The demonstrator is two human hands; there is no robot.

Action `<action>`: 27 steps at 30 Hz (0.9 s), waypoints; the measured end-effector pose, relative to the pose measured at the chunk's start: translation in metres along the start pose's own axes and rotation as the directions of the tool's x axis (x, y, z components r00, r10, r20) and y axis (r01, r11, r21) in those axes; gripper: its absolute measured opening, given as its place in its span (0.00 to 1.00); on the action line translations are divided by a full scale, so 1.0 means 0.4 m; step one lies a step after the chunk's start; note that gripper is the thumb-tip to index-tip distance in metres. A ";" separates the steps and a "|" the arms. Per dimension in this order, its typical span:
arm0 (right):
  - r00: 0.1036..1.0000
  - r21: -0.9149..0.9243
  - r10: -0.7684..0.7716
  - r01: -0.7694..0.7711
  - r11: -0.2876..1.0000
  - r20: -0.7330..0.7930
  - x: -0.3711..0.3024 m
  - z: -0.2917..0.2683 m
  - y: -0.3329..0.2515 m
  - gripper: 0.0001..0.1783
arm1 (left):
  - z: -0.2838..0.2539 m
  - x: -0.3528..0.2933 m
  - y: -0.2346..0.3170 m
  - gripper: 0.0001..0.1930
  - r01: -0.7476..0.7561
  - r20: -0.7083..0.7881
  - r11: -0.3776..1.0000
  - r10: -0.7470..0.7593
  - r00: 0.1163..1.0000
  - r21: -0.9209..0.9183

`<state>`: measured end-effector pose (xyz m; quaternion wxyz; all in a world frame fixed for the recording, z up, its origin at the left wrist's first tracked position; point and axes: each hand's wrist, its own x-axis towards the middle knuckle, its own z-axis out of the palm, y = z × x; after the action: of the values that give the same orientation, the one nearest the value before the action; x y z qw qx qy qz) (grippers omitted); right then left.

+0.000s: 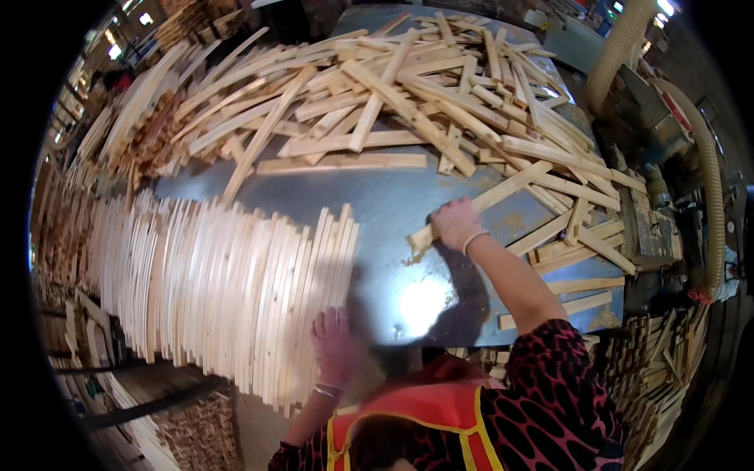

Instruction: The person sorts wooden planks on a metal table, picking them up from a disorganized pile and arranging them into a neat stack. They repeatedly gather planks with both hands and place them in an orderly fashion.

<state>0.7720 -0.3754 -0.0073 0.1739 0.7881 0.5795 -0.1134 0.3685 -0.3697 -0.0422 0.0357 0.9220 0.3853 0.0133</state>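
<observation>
Right hand (457,224) is clamped round the near end of one slat (487,200), so it lies slantwise across the metal surface (393,196) with the far end still in the loose pile (408,94). Left hand (334,341) is spread flat against the end of the stacked row (220,282), looks like it's bracing the slats so they stay on edge. More slats lie scattered on the right, dust hoses (707,180) beyond. The pile crowds the far half of the surface.
</observation>
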 end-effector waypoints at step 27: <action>0.988 0.951 0.155 -0.029 0.307 -0.020 -0.152 0.296 -0.310 0.32 | -0.116 -0.063 0.141 0.30 0.203 0.388 0.904 -0.045 0.921 -0.377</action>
<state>0.6381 -0.4433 -0.1100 -0.3463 0.7766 0.3654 -0.3788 0.3883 -0.4245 0.0084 0.3009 0.8526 0.4193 -0.0824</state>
